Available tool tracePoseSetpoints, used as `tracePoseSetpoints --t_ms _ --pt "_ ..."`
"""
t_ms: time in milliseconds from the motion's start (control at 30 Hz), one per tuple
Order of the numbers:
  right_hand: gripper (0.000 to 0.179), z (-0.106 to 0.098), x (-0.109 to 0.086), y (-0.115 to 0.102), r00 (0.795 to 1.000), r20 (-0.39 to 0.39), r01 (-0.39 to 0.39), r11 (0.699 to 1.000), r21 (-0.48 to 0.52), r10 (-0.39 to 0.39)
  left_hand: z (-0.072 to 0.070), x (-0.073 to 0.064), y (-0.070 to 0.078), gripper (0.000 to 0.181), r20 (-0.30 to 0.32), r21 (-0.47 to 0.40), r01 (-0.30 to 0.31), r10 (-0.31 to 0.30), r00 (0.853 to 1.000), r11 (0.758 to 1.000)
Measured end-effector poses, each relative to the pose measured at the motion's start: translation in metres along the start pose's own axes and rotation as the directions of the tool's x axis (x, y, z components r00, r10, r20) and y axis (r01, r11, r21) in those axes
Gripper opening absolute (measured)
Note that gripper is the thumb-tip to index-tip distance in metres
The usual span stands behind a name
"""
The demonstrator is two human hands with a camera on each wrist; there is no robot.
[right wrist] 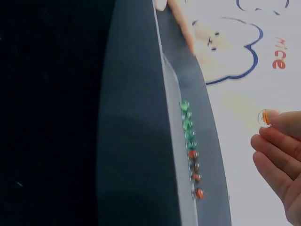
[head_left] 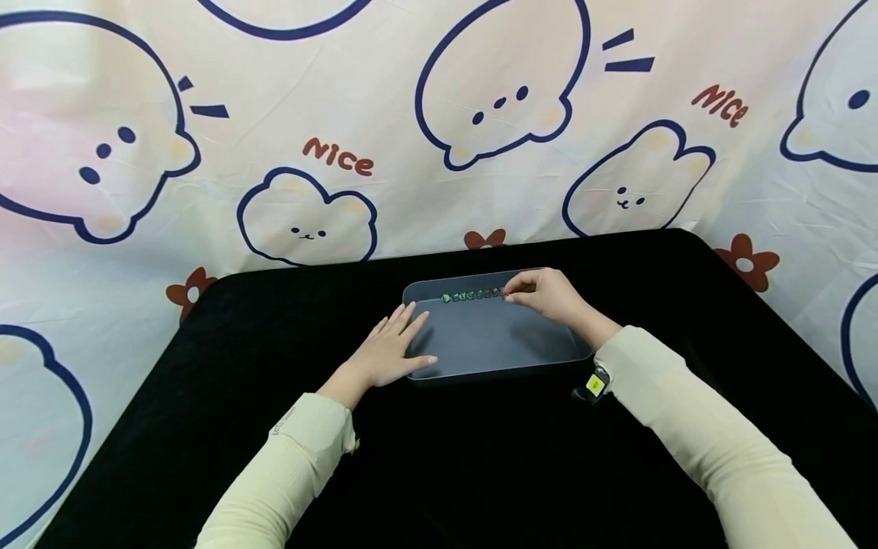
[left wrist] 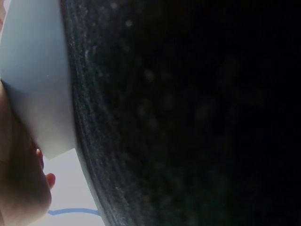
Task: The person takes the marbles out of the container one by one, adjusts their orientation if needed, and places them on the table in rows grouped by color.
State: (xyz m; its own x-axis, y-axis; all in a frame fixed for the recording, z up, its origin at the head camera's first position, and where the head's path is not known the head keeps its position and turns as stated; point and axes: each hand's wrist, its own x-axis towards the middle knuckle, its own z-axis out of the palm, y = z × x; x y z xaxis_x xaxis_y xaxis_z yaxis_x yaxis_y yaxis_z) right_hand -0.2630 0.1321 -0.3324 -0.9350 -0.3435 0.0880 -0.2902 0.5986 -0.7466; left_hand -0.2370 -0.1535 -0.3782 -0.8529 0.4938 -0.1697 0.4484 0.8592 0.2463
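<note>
A shallow grey tray (head_left: pixel 487 335) holds a row of several glass marbles (head_left: pixel 470 295) along its far side. Green marbles (right wrist: pixel 188 125) make up one end of that row and orange-red marbles (right wrist: pixel 196 177) the other, the last one set a little apart. My right hand (head_left: pixel 551 294) pinches a clear marble with an orange streak (right wrist: pixel 264 118) between thumb and forefinger, near the row's right end. With fingers spread, my left hand (head_left: pixel 387 352) rests over the tray's left edge. Only part of it shows in the left wrist view.
The tray stands on a table with a black cloth (head_left: pixel 480 457). Behind the table hangs a pale curtain (head_left: pixel 411 206) with cartoon drawings. A dark device with a yellow label (head_left: pixel 595 383) sits at my right cuff.
</note>
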Motion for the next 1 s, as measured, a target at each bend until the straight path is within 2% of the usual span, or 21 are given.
tracePoseSetpoints --t_ms 300,633,1000 --pt "0.014 0.010 -0.019 -0.013 0.999 0.035 -0.010 0.996 0.087 0.007 -0.001 -0.002 0.000 0.083 -0.001 -0.009 -0.003 0.003 1.000 1.000" --pt "0.014 0.024 -0.037 -0.030 0.993 0.109 0.023 0.980 0.199 -0.045 0.000 0.002 -0.001 0.084 0.001 -0.013 -0.008 0.008 1.000 1.000" --pt "0.015 0.041 -0.054 -0.043 0.970 0.150 0.145 0.949 0.281 -0.193 0.000 0.002 -0.001 0.082 0.005 -0.017 0.003 -0.003 1.000 1.000"
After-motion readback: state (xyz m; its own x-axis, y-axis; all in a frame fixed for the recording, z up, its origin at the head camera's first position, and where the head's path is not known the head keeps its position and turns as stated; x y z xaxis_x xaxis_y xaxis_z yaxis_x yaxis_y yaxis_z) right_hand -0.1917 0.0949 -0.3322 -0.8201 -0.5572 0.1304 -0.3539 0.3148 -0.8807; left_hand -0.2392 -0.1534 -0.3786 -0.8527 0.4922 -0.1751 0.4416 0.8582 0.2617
